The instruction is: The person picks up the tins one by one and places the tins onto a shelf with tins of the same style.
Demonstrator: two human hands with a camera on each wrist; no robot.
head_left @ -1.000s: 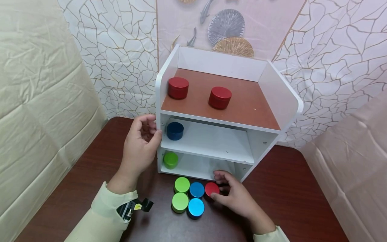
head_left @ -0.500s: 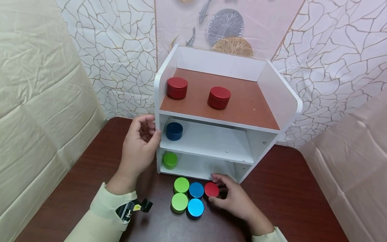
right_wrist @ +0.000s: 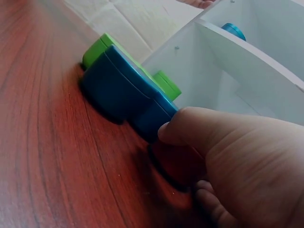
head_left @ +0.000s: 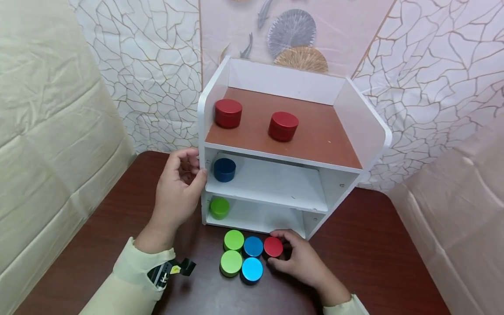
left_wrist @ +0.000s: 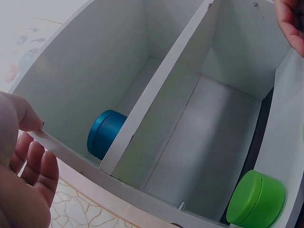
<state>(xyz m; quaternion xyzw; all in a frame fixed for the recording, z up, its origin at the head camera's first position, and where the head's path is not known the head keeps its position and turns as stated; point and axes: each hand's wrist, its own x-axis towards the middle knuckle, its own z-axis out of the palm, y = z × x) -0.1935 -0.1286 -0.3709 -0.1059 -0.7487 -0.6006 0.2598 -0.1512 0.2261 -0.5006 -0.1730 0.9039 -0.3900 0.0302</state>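
Observation:
My left hand [head_left: 179, 192] holds the left side panel of a white shelf unit [head_left: 271, 155], thumb at its front edge and fingers outside. The right hand [head_left: 301, 260] grips a round red tin [head_left: 273, 246] on the table, thumb in front and fingers behind. Left of that tin stand a dark blue tin [head_left: 253, 246], a bright blue tin [head_left: 252, 269] and two green tins [head_left: 234, 240], grouped closely. In the right wrist view the thumb partly covers the red tin [right_wrist: 178, 164].
Two red tins [head_left: 283, 126] stand on the unit's brown top. A blue tin [head_left: 225, 169] sits at the left of the middle shelf, a green tin [head_left: 219, 208] at the left of the bottom one. Patterned wall cloth [head_left: 153, 74] hangs behind the dark wooden table [head_left: 378, 245].
The fingers of my right hand have drawn in around the red tin. My left hand keeps its place on the panel. The head view has shifted slightly.

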